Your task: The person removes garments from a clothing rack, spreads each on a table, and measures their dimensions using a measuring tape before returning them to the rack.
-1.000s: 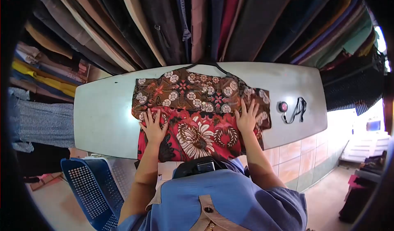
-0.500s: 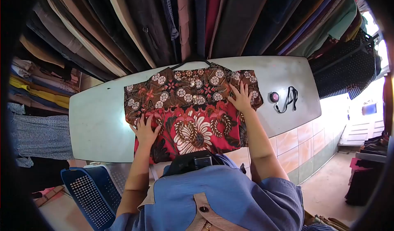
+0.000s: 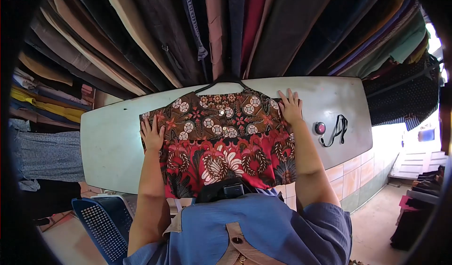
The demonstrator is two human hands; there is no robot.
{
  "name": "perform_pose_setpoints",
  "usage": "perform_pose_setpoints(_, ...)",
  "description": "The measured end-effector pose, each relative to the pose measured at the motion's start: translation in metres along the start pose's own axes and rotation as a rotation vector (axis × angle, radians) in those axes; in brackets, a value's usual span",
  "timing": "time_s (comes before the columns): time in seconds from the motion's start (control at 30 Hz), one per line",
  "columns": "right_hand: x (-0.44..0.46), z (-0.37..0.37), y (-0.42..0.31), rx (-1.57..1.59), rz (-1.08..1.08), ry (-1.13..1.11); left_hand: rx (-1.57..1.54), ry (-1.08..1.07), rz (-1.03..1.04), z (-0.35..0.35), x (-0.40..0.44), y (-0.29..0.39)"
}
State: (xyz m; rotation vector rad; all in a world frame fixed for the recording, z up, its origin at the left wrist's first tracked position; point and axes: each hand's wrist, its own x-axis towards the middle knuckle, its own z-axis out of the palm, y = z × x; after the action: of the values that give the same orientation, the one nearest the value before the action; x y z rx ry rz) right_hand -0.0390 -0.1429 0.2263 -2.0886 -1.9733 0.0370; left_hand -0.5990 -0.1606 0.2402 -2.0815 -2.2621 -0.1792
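Shirt (image 3: pixel 230 133) lies spread on the white table (image 3: pixel 108 145); the left hand (image 3: pixel 152 137) rests on one side edge, fingers parted, the right hand (image 3: pixel 293 111) on the opposite edge, fingers spread.

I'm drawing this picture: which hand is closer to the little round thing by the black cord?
The right hand. It touches the patterned shirt on the side facing the round thing; the left hand is at the opposite side.
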Motion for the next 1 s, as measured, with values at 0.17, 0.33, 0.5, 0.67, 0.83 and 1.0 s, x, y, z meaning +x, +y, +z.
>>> perform_pose_setpoints(0.17, 0.001, 0.001, -0.006, -0.007, 0.056, 0.031, -0.049, -0.063, -0.124, -0.003, -0.003, 0.006)
perform_pose_setpoints(0.33, -0.008, -0.017, -0.046, 0.336, -0.01, 0.429, -0.119, 0.132, 0.011, -0.02, -0.016, 0.045)
perform_pose_setpoints(0.5, 0.0, 0.01, -0.065, 0.043, -0.215, 0.178, -0.07, -0.002, 0.153, -0.008, -0.03, 0.068)
perform_pose_setpoints(0.67, 0.007, 0.008, -0.068, 0.054, -0.167, 0.106, -0.079, -0.045, 0.133, -0.009, -0.024, 0.065)
perform_pose_setpoints(0.83, -0.009, -0.017, -0.044, 0.288, -0.02, 0.296, -0.24, 0.037, 0.086, -0.028, -0.031, 0.048)
perform_pose_setpoints(1.0, -0.066, -0.023, 0.025, 0.047, 0.123, 0.209, -0.137, 0.151, 0.01, -0.029, -0.081, 0.005)
